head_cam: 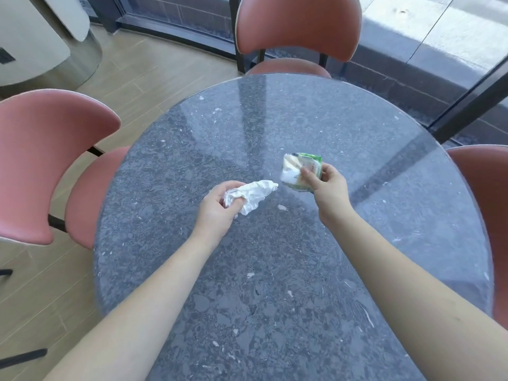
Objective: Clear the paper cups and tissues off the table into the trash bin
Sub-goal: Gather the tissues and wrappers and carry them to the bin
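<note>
1. Far left: a pale curved unit (pixel 41 37) stands on the wood-plank floor (pixel 154 75), with a grey rounded base below it.
2. Left chair (pixel 49 160): pink shell back and seat on dark legs, set just beside the left rim of the tabletop.
3. Tabletop (pixel 275 284): round, dark grey speckled stone with white flecks and a glossy finish that mirrors the window frame as dark bands.
4. Left hand (pixel 217 207): held above the tabletop left of centre, fingers curled. Its grip is clamped on a crumpled white tissue (pixel 255 195); one twisted end of the tissue projects toward the right hand.
5. Back chair (pixel 298 26): same pink type, pushed in at the far rim of the tabletop.
6. Right hand (pixel 328 185): held above the tabletop right of centre, near the left hand but apart from it. Its grip is closed on a small tissue pack (pixel 294 166) with a green and white wrapper, thumb across the front face.
7. Window (pixel 439 37): floor-level glazing with dark frames runs behind the back chair and along the right; a pale paved surface shows outside.
8. Right chair (pixel 486 193): pink, partly cut by the frame edge, just beside the right rim of the tabletop.
</note>
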A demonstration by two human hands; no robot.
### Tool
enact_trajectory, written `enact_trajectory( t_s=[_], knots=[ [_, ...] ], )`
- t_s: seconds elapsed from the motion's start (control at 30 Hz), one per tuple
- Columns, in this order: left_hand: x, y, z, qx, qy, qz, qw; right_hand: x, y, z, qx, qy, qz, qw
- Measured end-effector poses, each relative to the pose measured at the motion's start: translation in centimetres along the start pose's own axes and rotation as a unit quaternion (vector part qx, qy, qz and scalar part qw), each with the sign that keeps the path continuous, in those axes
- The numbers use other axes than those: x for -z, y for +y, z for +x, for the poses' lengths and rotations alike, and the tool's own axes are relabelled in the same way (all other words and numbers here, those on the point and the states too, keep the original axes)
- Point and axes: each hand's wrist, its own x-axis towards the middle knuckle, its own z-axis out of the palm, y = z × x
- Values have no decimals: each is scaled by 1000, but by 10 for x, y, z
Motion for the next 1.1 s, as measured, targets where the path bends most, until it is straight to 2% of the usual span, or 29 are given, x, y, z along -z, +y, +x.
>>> enact_trajectory(
  t_s=[0.4,0.53,0.87,1.1],
  knots=[
    [-9,67,-79,-72,-45,-43,995,47,-11,-118,76,-1,78,994],
    [-8,74,-104,-88,-103,-36,990,59,-11,-159,85,12,93,992],
    [-18,85,-169,-136,-200,-61,969,104,0,-283,147,138,100,974],
    [-79,108,-237,-172,-320,-62,930,166,27,-380,166,271,98,943]
  ],
)
